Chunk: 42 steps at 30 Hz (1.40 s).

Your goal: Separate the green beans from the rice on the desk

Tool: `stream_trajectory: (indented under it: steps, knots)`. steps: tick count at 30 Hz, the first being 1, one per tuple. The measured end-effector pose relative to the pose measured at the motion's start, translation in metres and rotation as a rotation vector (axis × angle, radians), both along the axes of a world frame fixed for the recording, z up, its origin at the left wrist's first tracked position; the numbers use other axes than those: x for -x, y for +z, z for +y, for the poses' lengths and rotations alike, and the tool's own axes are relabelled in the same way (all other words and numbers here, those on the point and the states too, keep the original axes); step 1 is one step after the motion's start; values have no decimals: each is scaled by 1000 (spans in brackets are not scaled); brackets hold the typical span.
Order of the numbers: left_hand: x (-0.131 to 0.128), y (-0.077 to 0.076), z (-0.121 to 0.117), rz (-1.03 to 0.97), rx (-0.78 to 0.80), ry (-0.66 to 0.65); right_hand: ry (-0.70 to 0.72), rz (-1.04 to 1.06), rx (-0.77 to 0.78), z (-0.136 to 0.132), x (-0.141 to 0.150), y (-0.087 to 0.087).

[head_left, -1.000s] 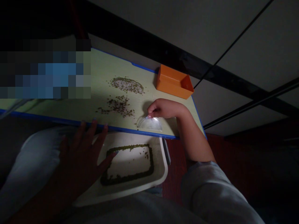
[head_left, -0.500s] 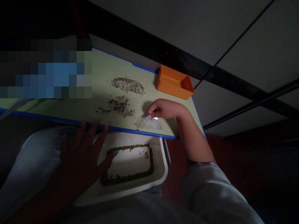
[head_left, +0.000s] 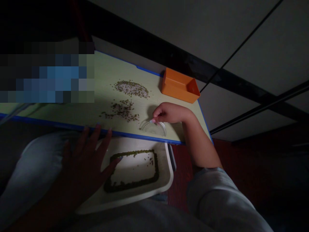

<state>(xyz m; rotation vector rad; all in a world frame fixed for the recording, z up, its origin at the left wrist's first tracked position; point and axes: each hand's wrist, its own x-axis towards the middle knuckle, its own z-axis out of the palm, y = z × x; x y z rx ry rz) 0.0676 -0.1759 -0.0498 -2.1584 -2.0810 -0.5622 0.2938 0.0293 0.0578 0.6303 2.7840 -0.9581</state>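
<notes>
My right hand (head_left: 166,112) is bent at the wrist over the pale board table, its thumb and fingers pinched on the curved edge of a clear protractor (head_left: 154,130). The protractor is near the table's blue front edge, straight side towards me. To its left is a loose scatter of dark beans (head_left: 123,110). Behind that lies a denser heap of small green and pale grains (head_left: 131,88). My left hand (head_left: 85,158) is in shadow, fingers spread, over the left side of a white basin (head_left: 169,174). Green beans (head_left: 131,185) line the basin's floor along its edges.
An orange open box (head_left: 180,93) stands at the table's back right corner. Behind the table (head_left: 103,74) runs a panelled cabinet front (head_left: 256,61). At left, a blurred-out area hides part of the table. Dark red floor (head_left: 178,170) shows beside the basin.
The protractor has shifted slightly left in my right hand, and its bright reflection has faded. A few dark beans by its left end have moved. My left hand stays in place.
</notes>
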Motion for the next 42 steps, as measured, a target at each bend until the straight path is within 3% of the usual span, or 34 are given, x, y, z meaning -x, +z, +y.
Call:
stream_trajectory:
  steps: [21,34,42]
  knots:
    - [-1,0,-1,-2,27,7,-146,-69,-179,3,-6,5]
    - [0,0,-2,12,16,1,-70,-15,-46,3,-3,1]
    - [-3,2,-2,-22,1,5,-48,2,-83,2,-2,0]
